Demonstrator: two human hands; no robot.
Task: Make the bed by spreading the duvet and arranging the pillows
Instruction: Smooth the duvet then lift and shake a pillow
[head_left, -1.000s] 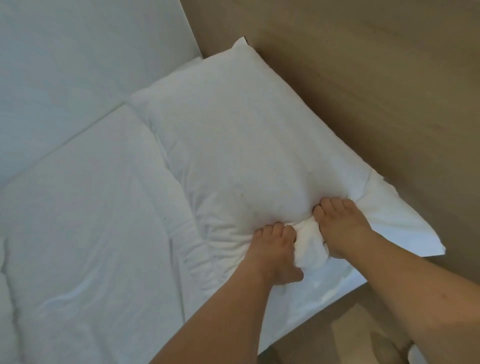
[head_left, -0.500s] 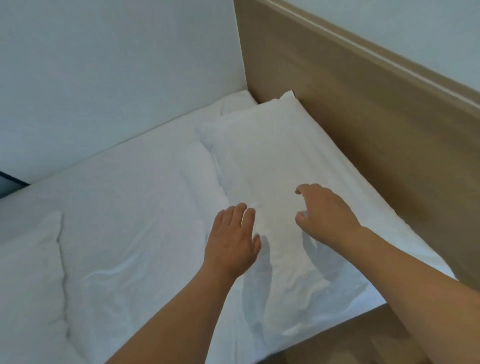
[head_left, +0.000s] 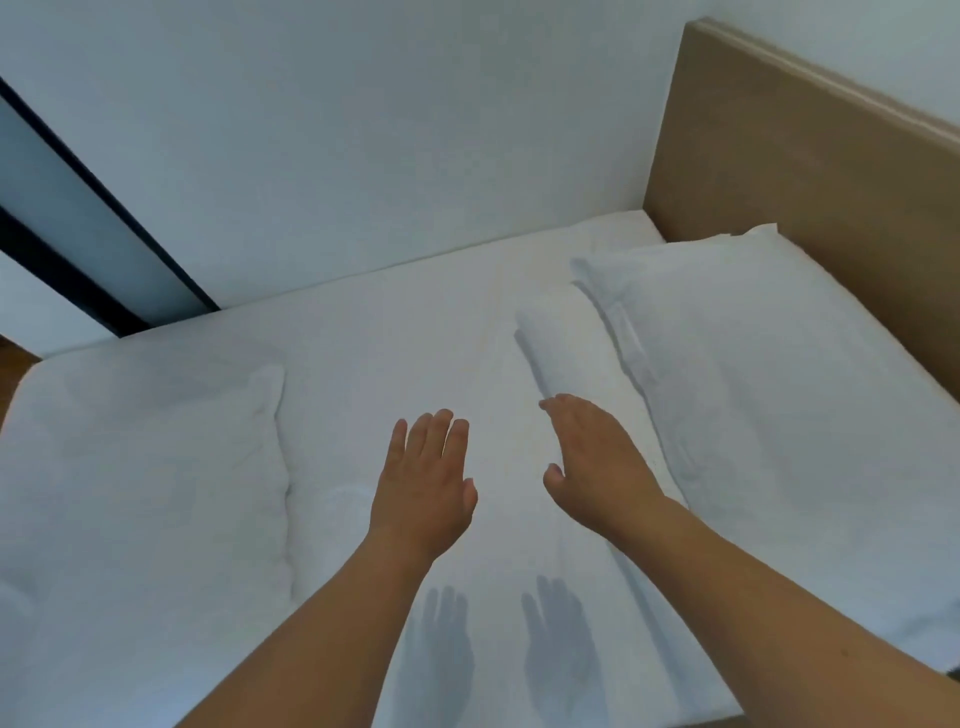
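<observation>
- Head view: a white wall (head_left: 363, 130) fills the upper half, running along the far side of the bed.
- The bed (head_left: 415, 312), taken as the landmark, is covered in white linen and spans nearly the whole lower half; its bare sheet shows as a smooth strip against the wall.
- A light wooden headboard (head_left: 810, 171) stands at the right end of the bed, meeting the wall at the far right corner.
- A dark-framed window or door panel (head_left: 67, 228) slants down the wall beyond the bed's far left corner.
- The duvet (head_left: 145, 478), white and puffy, lies over the left part of the bed, its edge forming a soft ridge towards the middle.
- A white pillow (head_left: 769, 395) lies flat at the right end of the bed, against the headboard.
- A rolled fold of white linen (head_left: 566, 348) lies just beside the pillow, on its left.
- The left hand (head_left: 423, 480) is above the middle of the bed, palm down, fingers straight and together, holding nothing.
- The right hand (head_left: 597, 457) is just beside it, nearer the pillow, flat and spread loosely, also empty.
- Two hand shadows (head_left: 498, 649) fall on the sheet at the bed's near edge, apart from the hands.
</observation>
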